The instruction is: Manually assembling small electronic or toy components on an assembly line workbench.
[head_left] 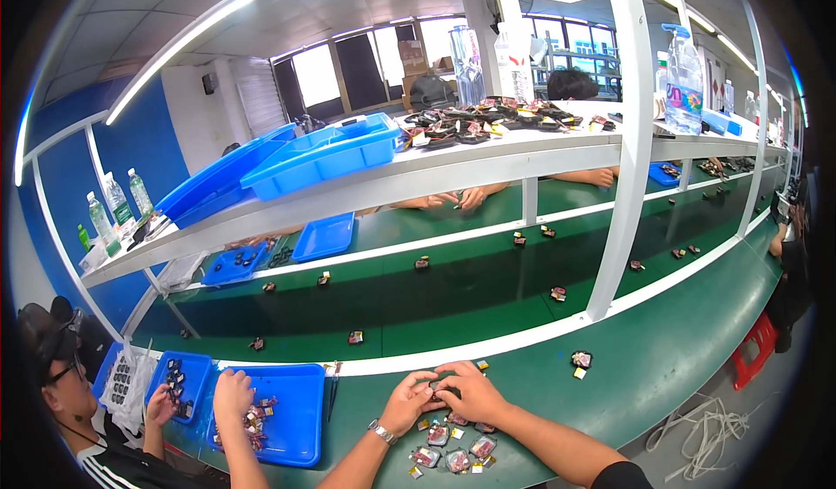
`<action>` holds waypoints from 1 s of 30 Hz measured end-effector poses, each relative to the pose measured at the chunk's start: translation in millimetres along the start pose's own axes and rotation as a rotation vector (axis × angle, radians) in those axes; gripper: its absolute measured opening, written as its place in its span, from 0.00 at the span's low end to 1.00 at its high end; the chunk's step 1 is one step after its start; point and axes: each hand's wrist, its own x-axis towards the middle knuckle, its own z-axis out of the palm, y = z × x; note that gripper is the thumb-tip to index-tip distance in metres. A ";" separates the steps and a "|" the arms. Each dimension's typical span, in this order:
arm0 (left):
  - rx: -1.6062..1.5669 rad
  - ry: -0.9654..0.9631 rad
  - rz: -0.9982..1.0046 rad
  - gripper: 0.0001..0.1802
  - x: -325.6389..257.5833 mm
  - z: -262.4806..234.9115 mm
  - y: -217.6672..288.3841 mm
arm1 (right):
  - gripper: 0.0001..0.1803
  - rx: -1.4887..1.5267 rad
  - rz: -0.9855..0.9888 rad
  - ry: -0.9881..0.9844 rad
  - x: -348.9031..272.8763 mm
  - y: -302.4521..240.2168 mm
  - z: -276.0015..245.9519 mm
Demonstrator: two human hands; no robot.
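Note:
My left hand (409,404), a metal watch on its wrist, and my right hand (473,395) meet over the green bench. Their fingertips pinch a small dark part (437,392) between them; the fingers cover most of it. Right below my hands lie several small rounded electronic units (457,460) with dark rims, reddish insides and yellow-and-white tabs. One more such unit (582,361) lies apart to the right on the bench.
At left, a co-worker's hand (233,393) reaches over a blue tray (299,419) of units, beside another blue tray (202,369). Beyond a white rail, units are spread along a green belt (470,289). The overhead shelf (488,158) carries blue trays, bottles and a pile of units.

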 end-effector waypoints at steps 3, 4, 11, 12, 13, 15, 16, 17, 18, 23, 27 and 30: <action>-0.042 -0.001 0.025 0.15 0.3 0.7 -0.2 | 0.07 -0.101 -0.076 0.055 0.9 -4.6 0.0; -0.042 0.000 0.023 0.15 0.3 -0.7 -1.7 | 0.07 -0.099 -0.074 0.056 0.8 -6.3 0.1; -0.116 -0.006 0.020 0.13 1.8 -5.3 -6.6 | 0.07 -0.057 -0.096 0.116 -0.2 -6.0 3.8; -0.126 -0.002 0.026 0.13 1.8 -5.0 -6.4 | 0.07 0.007 -0.050 0.101 -0.7 -5.1 4.6; -0.126 -0.001 0.025 0.13 1.5 -4.2 -6.1 | 0.07 0.008 -0.049 0.101 -1.2 -5.6 4.8; -0.127 0.003 0.034 0.12 1.1 -1.6 -4.7 | 0.07 0.050 0.048 0.079 -1.0 -7.1 4.5; -0.127 0.003 0.035 0.12 1.3 -2.2 -5.2 | 0.07 0.049 0.047 0.079 -1.5 -7.2 5.7; -0.121 -0.001 0.036 0.12 1.6 -3.5 -6.4 | 0.07 0.033 0.054 0.096 -2.8 -6.6 8.1; -0.116 -0.005 0.038 0.13 2.0 -4.5 -6.9 | 0.07 0.016 0.060 0.114 -3.6 -5.5 10.1; -0.089 -0.004 0.029 0.13 2.1 -4.3 -7.7 | 0.08 0.075 0.100 0.093 -5.2 3.4 13.2; -0.094 0.015 0.084 0.12 0.2 3.4 -7.2 | 0.08 0.047 0.049 0.124 -3.9 -3.1 12.3; -0.082 0.012 0.076 0.12 0.9 -2.5 -5.3 | 0.08 -0.014 -0.017 0.151 -0.7 -9.5 10.7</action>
